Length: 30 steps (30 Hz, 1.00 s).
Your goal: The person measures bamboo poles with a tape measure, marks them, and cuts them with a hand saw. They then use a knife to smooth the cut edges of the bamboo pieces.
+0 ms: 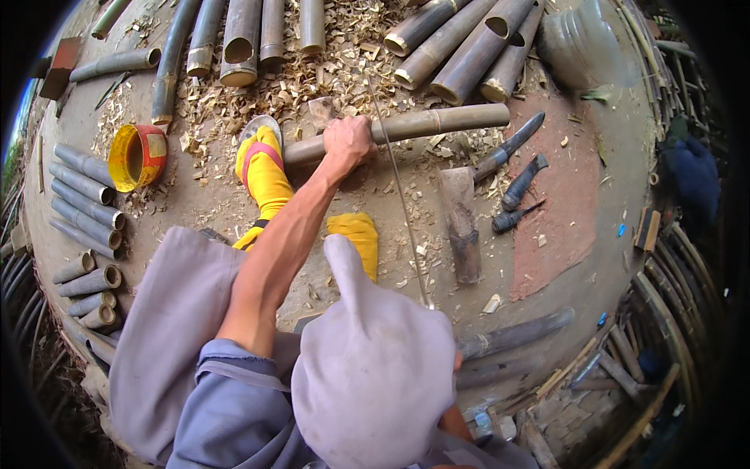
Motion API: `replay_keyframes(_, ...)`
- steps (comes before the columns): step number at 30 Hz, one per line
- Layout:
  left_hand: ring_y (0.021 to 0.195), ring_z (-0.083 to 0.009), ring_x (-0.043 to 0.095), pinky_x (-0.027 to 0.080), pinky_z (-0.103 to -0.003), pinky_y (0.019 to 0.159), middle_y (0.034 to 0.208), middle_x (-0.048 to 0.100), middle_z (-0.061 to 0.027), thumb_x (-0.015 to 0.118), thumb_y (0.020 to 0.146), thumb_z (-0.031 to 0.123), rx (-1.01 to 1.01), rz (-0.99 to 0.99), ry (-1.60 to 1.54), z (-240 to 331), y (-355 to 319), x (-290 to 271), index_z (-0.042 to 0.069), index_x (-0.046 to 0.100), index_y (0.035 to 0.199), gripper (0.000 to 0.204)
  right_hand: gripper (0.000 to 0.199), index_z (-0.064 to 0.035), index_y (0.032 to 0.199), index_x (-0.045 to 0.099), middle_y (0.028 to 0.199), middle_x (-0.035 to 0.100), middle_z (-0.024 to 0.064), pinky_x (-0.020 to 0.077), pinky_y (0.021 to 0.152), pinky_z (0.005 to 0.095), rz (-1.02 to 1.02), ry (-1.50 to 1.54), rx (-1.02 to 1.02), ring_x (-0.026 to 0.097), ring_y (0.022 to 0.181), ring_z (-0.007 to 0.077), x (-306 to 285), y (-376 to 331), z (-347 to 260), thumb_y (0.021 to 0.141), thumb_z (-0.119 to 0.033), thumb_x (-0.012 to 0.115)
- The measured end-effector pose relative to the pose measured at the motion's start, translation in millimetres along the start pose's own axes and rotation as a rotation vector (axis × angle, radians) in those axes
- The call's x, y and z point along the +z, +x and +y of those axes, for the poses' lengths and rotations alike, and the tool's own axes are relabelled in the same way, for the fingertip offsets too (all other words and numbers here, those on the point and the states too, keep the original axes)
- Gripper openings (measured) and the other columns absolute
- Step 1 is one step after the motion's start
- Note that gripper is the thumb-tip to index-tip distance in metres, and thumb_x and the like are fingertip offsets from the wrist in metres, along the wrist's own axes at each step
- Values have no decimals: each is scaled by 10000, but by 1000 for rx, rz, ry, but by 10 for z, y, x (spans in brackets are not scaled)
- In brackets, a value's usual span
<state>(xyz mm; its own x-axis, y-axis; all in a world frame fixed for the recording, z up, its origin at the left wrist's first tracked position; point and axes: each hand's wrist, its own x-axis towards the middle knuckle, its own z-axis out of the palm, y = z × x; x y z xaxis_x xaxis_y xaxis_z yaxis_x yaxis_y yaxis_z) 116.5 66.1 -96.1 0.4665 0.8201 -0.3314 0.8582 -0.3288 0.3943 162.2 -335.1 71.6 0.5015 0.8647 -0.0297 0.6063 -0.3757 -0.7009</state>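
- On the dirt floor strewn with wood shavings, a long bamboo pole (406, 125) lies crosswise, its right end reaching toward the stacked bamboo stems (461, 47).
- Left hand (348, 141) reaches forward on an outstretched bare arm and wraps closed around the pole near its left part; the fingers curl over the top, the pole running under the palm and out on both sides.
- Right hand is hidden behind the grey-clad knee (367, 359); whether its fingers are open or closed cannot be told.
- Yellow sandal (262, 168) on one foot sits just left of the gripping hand, touching the pole's left end.
- A thin bamboo strip (398, 195) crosses over the pole beside the hand and runs down toward the knee.
- A wooden chopping block (461, 223) lies right of the strip, below the pole.
- Three dark-handled knives (516, 168) lie near the block's right side.
- A yellow and red tin (137, 156) rests on its side well left, beside short cut bamboo sections (86, 207).
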Motion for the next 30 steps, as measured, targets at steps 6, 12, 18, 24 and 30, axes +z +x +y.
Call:
replay_keyframes(6, 737, -373, 656, 529, -457, 669, 767, 659, -189, 671, 641, 188, 12, 14, -12, 97, -6, 77, 104, 660, 902, 275, 392, 28, 1116, 588, 650, 569, 128, 471, 496, 332, 27, 254, 54, 583, 504, 203, 793, 1613, -50, 725, 3, 587)
replay_keyframes(12, 760, -375, 657, 528, -448, 681, 777, 663, -200, 676, 653, 193, 3, 12, 17, 23, 43, -30, 51, 667, 818, 217, 429, 92, 1131, 577, 877, 671, 200, 535, 634, 324, -2, 39, -33, 684, 711, 286, -112, 246, -106, 769, -119, 668)
replay_keyframes(18, 754, -369, 658, 528, -451, 654, 764, 663, -186, 694, 668, 197, 47, 60, -18, 188, -36, -45, 41, 656, 801, 208, 402, 74, 1094, 598, 754, 651, 160, 504, 549, 314, 0, 188, 24, 631, 567, 251, 636, 1280, -4, 726, -64, 684)
replay_keyframes(24, 748, -356, 659, 527, -444, 667, 769, 666, -181, 715, 639, 208, 39, 19, -9, -29, 51, 55, 71, 665, 848, 254, 376, 59, 1091, 613, 905, 665, 199, 513, 580, 324, -22, 82, 20, 664, 659, 255, 126, 538, -85, 755, -101, 666)
replay_keyframes(30, 760, -361, 658, 522, -449, 688, 773, 665, -182, 728, 649, 198, 25, 66, 12, 86, -68, -16, 102, 658, 892, 271, 391, 71, 1096, 609, 975, 663, 221, 524, 614, 331, -2, 111, -27, 679, 714, 276, 317, 735, 41, 776, -147, 667)
